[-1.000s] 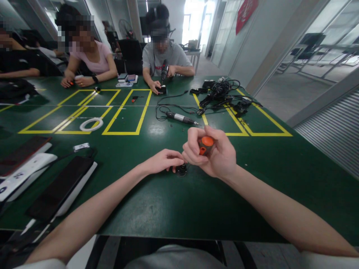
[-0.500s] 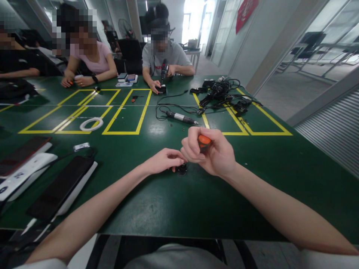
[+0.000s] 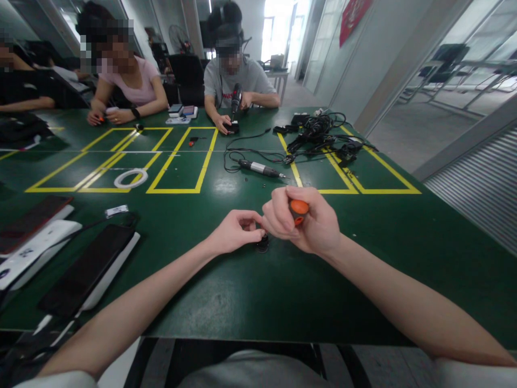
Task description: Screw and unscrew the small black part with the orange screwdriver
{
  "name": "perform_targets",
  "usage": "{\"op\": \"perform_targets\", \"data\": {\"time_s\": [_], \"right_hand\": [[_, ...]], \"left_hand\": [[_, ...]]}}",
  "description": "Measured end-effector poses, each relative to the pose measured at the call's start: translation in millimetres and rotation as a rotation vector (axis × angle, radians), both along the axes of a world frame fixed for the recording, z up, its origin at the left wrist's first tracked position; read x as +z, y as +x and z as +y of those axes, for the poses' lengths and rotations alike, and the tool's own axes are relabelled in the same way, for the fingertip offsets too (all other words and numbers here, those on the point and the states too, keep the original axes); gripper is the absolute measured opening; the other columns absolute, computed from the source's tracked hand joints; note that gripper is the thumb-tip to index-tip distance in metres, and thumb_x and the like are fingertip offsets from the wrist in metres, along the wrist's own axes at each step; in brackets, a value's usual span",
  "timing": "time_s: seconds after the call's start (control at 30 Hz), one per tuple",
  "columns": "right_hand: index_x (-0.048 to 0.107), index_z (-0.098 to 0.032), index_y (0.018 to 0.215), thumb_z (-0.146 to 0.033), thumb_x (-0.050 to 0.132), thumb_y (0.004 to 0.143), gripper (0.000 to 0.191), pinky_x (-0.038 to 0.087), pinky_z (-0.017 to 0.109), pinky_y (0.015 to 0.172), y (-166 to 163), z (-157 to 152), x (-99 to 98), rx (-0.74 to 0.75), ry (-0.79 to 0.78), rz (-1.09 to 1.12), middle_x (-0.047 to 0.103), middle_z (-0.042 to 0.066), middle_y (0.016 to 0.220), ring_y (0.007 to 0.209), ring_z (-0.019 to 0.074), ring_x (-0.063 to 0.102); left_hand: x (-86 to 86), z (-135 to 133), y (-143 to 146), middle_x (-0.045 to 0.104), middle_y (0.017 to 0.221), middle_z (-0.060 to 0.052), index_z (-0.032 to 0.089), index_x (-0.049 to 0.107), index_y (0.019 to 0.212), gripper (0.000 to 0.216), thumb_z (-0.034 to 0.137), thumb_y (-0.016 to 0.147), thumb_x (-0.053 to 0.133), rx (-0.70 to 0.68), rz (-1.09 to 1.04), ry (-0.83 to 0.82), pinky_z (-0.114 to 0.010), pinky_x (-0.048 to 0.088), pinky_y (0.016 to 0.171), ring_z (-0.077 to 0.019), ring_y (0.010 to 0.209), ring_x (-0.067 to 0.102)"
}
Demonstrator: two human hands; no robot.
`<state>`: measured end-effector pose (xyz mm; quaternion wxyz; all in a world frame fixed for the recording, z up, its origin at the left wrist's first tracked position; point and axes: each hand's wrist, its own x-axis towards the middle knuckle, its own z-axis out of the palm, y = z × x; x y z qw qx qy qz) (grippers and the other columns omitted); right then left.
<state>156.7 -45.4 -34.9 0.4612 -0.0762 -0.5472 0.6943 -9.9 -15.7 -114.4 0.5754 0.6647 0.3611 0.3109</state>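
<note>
At a glossy green table [image 3: 202, 318], right hand [image 3: 311, 226] closed in a fist, left hand [image 3: 235, 231] half-curled, its hold unclear, orange-and-grey handle [image 3: 299, 207] gripped within the right hand, small round black part [image 3: 263, 244] by the left thumb.

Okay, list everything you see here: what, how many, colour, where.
handle: one, orange and dark grey, in right hand
round part: one, black, by left hand
table: one, green, across the view
tape: many strips, yellow, on table
pen-shaped tool: one, silver and black, beyond right hand
cables: tangled, uncountable, black, table's far right
ring: one, white, table's left half
phones: two, dark, near left
white blocks: at least two, near phones
drill: one, mostly black, with person opposite
people: at least three, grey, pink and black tops, far side
chairs: at least two, black, background
banner: one, red, upper right
left hand: one, bare, at round part
right hand: one, bare, around handle
</note>
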Motion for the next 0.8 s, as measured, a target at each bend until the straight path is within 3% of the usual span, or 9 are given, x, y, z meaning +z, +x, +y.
{"op": "perform_targets", "data": {"time_s": [0.23,0.4,0.53,0.63,0.8], "right_hand": [[0.051,-0.021,0.078,-0.055,0.054,0.099,0.04,0.023,0.02,0.043,3,1,-1.1,0.066,0.011,0.065,0.033,-0.011,0.048,0.04,0.007,0.021],[0.051,-0.021,0.079,-0.042,0.055,0.1,0.029,0.024,0.021,0.042,5,3,-0.2,-0.009,0.013,0.03,0.041,-0.009,0.05,0.039,0.008,0.024],[0.052,-0.019,0.067,-0.039,0.05,0.102,0.04,0.023,0.021,0.041,5,5,0.4,-0.007,0.012,0.018,0.04,-0.007,0.048,0.039,0.0075,0.025],[0.05,-0.02,0.068,-0.048,0.051,0.102,0.044,0.022,0.02,0.041,4,5,0.1,0.004,0.013,0.022,0.033,-0.01,0.047,0.039,0.0064,0.02],[0.051,-0.022,0.08,-0.045,0.06,0.096,0.03,0.024,0.02,0.041,5,4,0.5,-0.029,0.009,0.024,0.038,-0.011,0.048,0.038,0.007,0.022]], "left_hand": [[-2.6,1,2,0.052,0.056,0.006,0.012,0.073,0.075,0.017,0.028,0.067,0.072,-0.029,-0.087,-0.014,-0.021,0.031,0.057,-0.0065,0.055,0.04],[-6.4,3,2,0.066,0.066,0.001,0.012,0.074,0.079,0.021,0.029,0.067,0.077,-0.07,-0.148,-0.116,-0.023,0.038,0.06,-0.0075,0.058,0.048],[-8.9,5,3,0.063,0.063,0.003,0.013,0.073,0.078,0.023,0.031,0.066,0.079,-0.074,-0.171,-0.2,-0.022,0.037,0.058,-0.0071,0.056,0.047],[-9.6,5,3,0.061,0.061,0.004,0.014,0.07,0.074,0.021,0.031,0.066,0.079,-0.068,-0.166,-0.215,-0.022,0.035,0.057,-0.0068,0.054,0.046],[-11.2,5,2,0.06,0.061,0.003,0.014,0.073,0.077,0.022,0.032,0.067,0.079,-0.068,-0.179,-0.222,-0.023,0.032,0.056,-0.007,0.054,0.044]]}}
